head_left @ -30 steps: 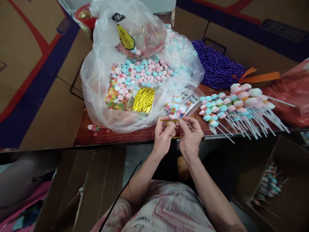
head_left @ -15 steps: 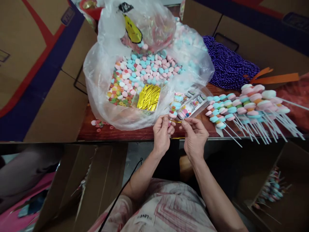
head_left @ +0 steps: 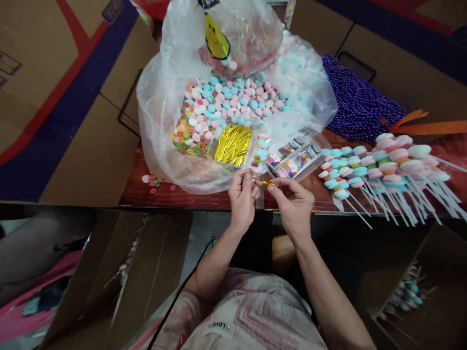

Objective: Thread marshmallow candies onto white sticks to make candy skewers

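My left hand [head_left: 242, 200] is closed in a pinch at the lower end of a candy skewer [head_left: 261, 151], which points away from me and seems to be in a clear wrapper. A gold twist tie [head_left: 263, 182] stretches sideways between both hands. Its right end is pinched between the thumb and forefinger of my right hand [head_left: 295, 204]. Just beyond my fingers, a clear tray holds many more gold twist ties [head_left: 232, 146]. Printed plastic packets [head_left: 297, 154] lie to the right of the skewer. My fingers hide the skewer's stick.
A large clear bag [head_left: 153, 102] spreads open around loose pink, blue and white candies [head_left: 233, 99] and gummy rings [head_left: 189, 138]. Finished-looking skewers [head_left: 386, 165] are piled at right, beside purple cord [head_left: 357, 102]. Cardboard boxes [head_left: 73, 160] flank the table; another box [head_left: 438, 277] below holds skewers.
The view has shifted, so the table items appear further right. The twist tie now slants down toward my right hand and shows more clearly. Both hands keep their pinches.
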